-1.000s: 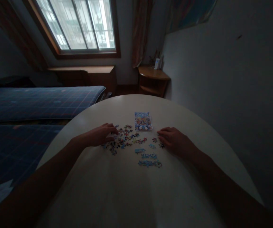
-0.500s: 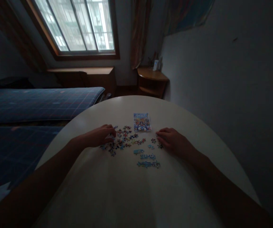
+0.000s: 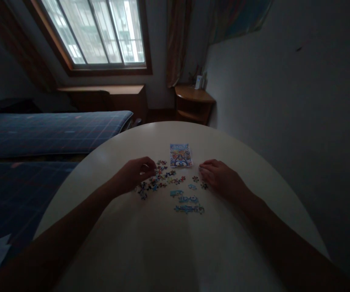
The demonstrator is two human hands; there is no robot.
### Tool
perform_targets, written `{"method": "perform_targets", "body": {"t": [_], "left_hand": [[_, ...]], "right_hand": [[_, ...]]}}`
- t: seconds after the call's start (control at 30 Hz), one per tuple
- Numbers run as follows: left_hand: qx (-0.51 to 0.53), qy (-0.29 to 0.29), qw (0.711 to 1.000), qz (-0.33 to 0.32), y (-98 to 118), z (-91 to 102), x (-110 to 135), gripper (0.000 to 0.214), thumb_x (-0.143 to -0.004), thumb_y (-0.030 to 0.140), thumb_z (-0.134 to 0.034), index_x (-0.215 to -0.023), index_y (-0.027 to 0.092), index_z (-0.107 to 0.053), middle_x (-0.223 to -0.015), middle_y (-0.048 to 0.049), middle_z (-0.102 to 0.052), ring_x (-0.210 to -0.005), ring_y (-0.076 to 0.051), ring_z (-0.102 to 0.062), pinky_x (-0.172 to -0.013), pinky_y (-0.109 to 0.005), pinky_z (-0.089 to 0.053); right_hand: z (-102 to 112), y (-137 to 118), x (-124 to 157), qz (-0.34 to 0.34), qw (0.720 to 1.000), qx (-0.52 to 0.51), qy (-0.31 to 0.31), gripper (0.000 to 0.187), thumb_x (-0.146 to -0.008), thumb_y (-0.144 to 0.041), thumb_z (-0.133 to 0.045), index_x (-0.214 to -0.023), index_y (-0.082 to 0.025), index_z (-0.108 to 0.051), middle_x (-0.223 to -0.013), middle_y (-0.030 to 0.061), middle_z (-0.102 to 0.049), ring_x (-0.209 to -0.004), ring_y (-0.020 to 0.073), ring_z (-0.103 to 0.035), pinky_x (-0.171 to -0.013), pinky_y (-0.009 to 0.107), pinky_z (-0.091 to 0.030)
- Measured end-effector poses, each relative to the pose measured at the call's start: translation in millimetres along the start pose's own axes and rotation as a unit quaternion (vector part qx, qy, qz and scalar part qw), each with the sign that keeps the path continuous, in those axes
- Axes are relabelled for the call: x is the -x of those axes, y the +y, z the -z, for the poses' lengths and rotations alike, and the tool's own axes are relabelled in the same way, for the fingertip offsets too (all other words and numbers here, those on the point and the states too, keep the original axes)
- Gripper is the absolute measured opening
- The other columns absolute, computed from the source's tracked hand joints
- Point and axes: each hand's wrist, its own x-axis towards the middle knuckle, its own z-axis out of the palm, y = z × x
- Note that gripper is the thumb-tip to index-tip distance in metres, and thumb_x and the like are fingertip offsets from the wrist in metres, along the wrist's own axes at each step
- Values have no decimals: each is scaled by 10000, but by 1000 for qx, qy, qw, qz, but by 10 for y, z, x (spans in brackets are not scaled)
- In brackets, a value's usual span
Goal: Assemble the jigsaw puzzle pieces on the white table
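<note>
A scatter of small coloured puzzle pieces lies on a round white table. My left hand hovers over the left of the scatter, its fingers curled in a pinch; what they hold is too small to make out. On the right, my right hand rests on the table with fingers bent and together, touching loose pieces. Three short joined strips of blue pieces lie nearer to me. A small colourful picture card lies flat just beyond the scatter.
A bed with a dark blue checked cover stands to the left. A wooden corner shelf and a window are at the back. A plain wall runs close along the table's right side.
My left hand has lifted from lying flat at the scatter's edge and moved right over the pieces, its fingers now curled. My right hand has stayed put.
</note>
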Motion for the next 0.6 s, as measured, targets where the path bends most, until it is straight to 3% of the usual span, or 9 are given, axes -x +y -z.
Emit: {"method": "perform_targets", "body": {"t": [0.1, 0.23, 0.43, 0.6], "left_hand": [[164, 33, 985, 42, 204, -336, 78, 227, -772, 328, -706, -896, 188, -577, -868, -28, -705, -799, -184, -707, -705, -306, -570], [276, 40, 959, 43, 321, -669, 178, 253, -744, 288, -736, -922, 163, -606, -919, -50, -704, -795, -172, -714, -761, -315, -583], [371, 69, 925, 35, 315, -794, 240, 288, -723, 246, -773, -936, 157, -601, -937, -62, -722, -831, -182, -723, -753, -300, -597], [426, 76, 901, 39, 357, -822, 276, 356, -738, 260, -784, -995, 176, -554, -927, -63, -747, -862, -200, -729, -800, -347, -603]], "right_hand": [[75, -239, 32, 5, 997, -32, 63, 228, -916, -261, -541, -1079, -241, -699, -1095, 74, -700, -986, 229, -648, -874, 392, -524], [108, -580, 121, 38, 996, -60, 57, 118, -878, -213, -618, -948, -234, -711, -936, 44, -751, -887, 228, -679, -851, 414, -489], [95, -829, 193, 85, 980, -182, 7, 239, -867, -250, -670, -1106, -245, -667, -1030, 44, -745, -954, 213, -679, -867, 389, -477], [106, -828, 178, 71, 972, -224, -2, 166, -854, -219, -680, -1014, -255, -702, -972, 37, -756, -909, 205, -691, -857, 387, -495]]}}
